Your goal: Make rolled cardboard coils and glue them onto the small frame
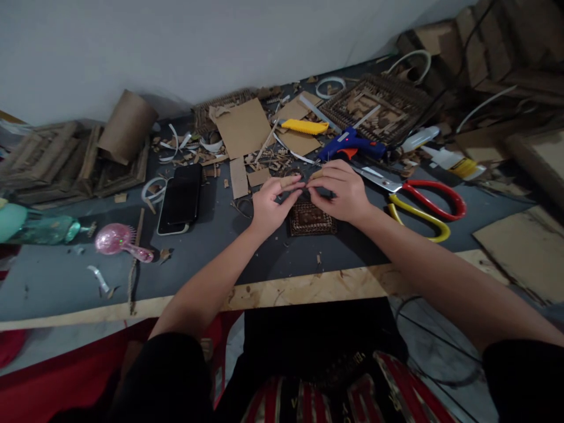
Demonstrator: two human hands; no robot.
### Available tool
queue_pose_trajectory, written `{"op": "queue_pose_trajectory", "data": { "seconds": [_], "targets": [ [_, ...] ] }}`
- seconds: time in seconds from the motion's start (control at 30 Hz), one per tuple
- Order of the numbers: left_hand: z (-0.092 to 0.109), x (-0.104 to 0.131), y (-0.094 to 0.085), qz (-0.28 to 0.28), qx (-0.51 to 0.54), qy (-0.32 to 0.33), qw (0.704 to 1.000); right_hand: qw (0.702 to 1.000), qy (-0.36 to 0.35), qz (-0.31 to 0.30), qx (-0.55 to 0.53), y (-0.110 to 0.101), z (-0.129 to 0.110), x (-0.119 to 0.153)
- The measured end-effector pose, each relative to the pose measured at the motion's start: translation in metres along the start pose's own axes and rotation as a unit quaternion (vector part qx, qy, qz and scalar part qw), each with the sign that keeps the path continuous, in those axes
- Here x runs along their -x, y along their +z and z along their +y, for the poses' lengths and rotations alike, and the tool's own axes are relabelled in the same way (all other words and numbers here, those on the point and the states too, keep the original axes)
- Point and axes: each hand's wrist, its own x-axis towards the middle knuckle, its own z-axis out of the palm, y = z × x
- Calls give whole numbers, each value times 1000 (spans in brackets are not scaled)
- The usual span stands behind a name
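My left hand (pixel 272 201) and my right hand (pixel 340 189) meet fingertip to fingertip above the table. Fingers of both are pinched together, and whatever small thing they hold is too tiny to make out. Tan wraps cover a finger on each hand. Just below them lies a small dark brown woven rectangular piece (pixel 312 219), partly covered by my right hand. Behind my right hand rests a blue glue gun (pixel 352 144). Large scissors with one red and one yellow handle (pixel 420 202) lie to the right of it.
A yellow cutter (pixel 305 126), cardboard sheets (pixel 244 127) and scraps lie behind my hands. Phones (pixel 180 198), a pink hairbrush (pixel 120 239) and a green bottle (pixel 39 225) are at left. A larger woven frame (pixel 374 108) sits at the back, near a glue bottle (pixel 456 163).
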Motion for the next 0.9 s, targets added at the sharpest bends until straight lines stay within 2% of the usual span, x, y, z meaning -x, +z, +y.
{"op": "queue_pose_trajectory", "data": {
  "seconds": [0.2,0.37,0.47,0.63,0.9],
  "targets": [
    [2,0,1,32,4,2,999,1000,-9,8,-5,0,-1,0],
    [3,2,4,44,95,-58,993,999,-35,28,-12,2,-1,0],
    [2,4,5,50,108,-83,989,999,-43,29,-5,2,0,0],
    [0,3,4,42,97,-104,989,999,-27,19,-2,3,2,2],
    [-5,2,7,65,131,-108,983,1000,-19,-5,-16,3,0,2]
  ]
}}
